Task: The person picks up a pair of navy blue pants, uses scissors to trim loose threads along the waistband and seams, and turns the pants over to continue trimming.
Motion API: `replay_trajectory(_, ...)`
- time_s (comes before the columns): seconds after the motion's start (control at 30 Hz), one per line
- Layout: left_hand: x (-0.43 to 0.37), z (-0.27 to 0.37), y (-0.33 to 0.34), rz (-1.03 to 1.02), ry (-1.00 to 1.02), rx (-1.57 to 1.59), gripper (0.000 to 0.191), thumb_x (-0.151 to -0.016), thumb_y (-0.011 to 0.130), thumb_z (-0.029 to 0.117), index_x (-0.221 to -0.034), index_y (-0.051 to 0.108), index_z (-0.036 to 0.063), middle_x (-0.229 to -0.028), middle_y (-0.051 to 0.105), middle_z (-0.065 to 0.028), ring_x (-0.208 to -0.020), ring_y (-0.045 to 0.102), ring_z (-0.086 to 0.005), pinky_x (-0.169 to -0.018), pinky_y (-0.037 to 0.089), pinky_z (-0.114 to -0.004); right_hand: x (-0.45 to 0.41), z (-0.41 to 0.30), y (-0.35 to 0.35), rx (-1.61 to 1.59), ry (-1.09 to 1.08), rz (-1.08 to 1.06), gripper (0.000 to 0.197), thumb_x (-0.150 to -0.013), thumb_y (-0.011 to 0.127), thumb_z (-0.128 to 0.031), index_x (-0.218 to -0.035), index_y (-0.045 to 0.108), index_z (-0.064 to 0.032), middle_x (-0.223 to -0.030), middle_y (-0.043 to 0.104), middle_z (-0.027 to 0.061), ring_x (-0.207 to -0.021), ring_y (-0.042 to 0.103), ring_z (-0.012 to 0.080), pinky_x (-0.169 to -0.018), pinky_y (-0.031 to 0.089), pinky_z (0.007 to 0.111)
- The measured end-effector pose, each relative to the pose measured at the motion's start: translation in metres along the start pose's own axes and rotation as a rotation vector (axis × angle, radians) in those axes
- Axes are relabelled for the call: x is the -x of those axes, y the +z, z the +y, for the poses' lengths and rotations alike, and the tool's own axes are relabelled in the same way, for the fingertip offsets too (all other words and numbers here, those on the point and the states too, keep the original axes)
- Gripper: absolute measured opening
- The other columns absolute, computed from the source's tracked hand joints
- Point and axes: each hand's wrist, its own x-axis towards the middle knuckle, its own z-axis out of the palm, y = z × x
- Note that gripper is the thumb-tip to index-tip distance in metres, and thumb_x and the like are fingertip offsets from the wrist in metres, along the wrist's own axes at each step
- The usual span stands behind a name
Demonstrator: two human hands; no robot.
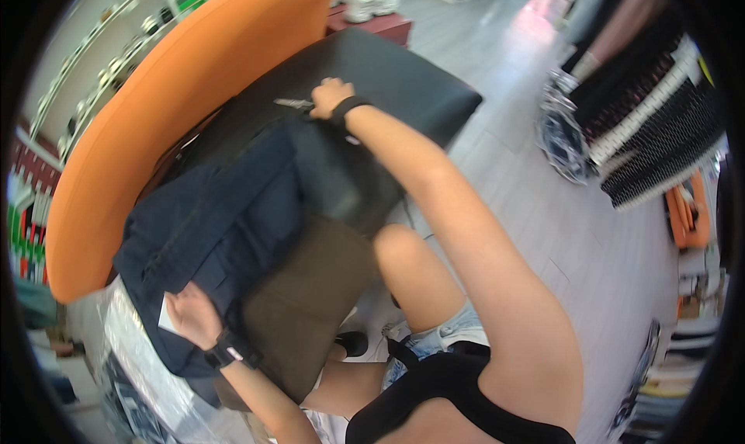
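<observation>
A dark navy garment (256, 211) with a zip lies spread over the black padded seat (401, 74) and the dark brown cloth (314, 263) in front of me. At its near left end is my left hand (195, 316), with a white tag (169, 315) held at the fingers. My right arm reaches across to the far end of the garment. There my right hand (330, 97) is closed around the handle end of small metal scissors (293, 103), whose blades point left. The fingers cover the handles. Both wrists wear black bands.
An orange curved backrest (192, 112) borders the seat on the left. Clear plastic packaging (139, 351) lies beside the garment's near end. Shoe shelves (99, 77) stand beyond the backrest, and hanging clothes (657, 106) are at the right. White shoes (369, 4) sit on a dark red box (390, 28).
</observation>
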Motion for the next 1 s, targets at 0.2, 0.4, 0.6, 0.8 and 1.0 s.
replay_trajectory(0.2,-0.019,0.006,-0.034,-0.24,-0.147,0.082,0.018,-0.083,0.045,0.013,-0.09,0.054,-0.0008,-0.101,0.055,-0.0126,-0.096,0.049,-0.021,-0.091,0.032,-0.033,0.036,0.019,-0.02,-0.049,0.006,-0.029,0.045,-0.059,0.06,-0.046,-0.081,0.064,-0.0067,-0.096,0.055,0.0159,-0.09,0.052,0.0304,-0.076,0.042,0.038)
replay_trajectory(0.4,-0.002,-0.011,0.021,-0.301,-0.137,0.054,0.026,-0.086,0.042,0.015,-0.106,0.042,-0.0015,-0.104,0.047,-0.0121,-0.106,0.039,-0.0222,-0.102,0.022,-0.037,0.12,0.06,-0.018,-0.842,-0.028,-0.151,0.024,-0.074,0.054,-0.023,-0.076,0.058,0.0003,-0.071,0.056,0.0018,-0.069,0.049,0.0079,-0.063,0.039,0.023)
replay_trajectory(0.6,0.017,-0.027,0.059,-0.263,-0.078,-0.012,0.021,-0.086,0.044,0.014,-0.103,0.046,0.0027,-0.101,0.05,-0.0089,-0.101,0.043,-0.0193,-0.099,0.026,-0.035,0.206,0.047,-0.064,-1.198,0.038,-0.464,0.022,-0.078,0.053,-0.025,-0.084,0.057,-0.0042,-0.076,0.053,-0.0016,-0.056,0.036,0.0026,-0.049,0.028,0.016)
replay_trajectory(0.8,0.036,-0.035,0.041,-0.203,-0.086,-0.112,0.017,-0.085,0.045,0.013,-0.101,0.049,0.0093,-0.096,0.055,-0.0027,-0.087,0.053,-0.0144,-0.076,0.043,-0.029,0.221,0.035,-0.074,-1.511,-0.045,-0.498,0.023,-0.078,0.055,-0.026,-0.087,0.054,-0.0046,-0.091,0.056,0.0051,-0.057,0.037,0.0041,-0.052,0.032,0.016)
replay_trajectory(1.0,0.052,-0.031,0.022,-0.115,-0.123,-0.091,0.025,-0.083,0.044,0.01,-0.108,0.045,0.0086,-0.101,0.054,-0.0028,-0.094,0.05,-0.0154,-0.083,0.04,-0.031,0.178,0.048,-0.056,-1.523,0.129,-0.281,0.021,-0.08,0.052,-0.024,-0.088,0.055,-0.0048,-0.088,0.057,0.0005,-0.05,0.036,0.0033,-0.045,0.03,0.015)
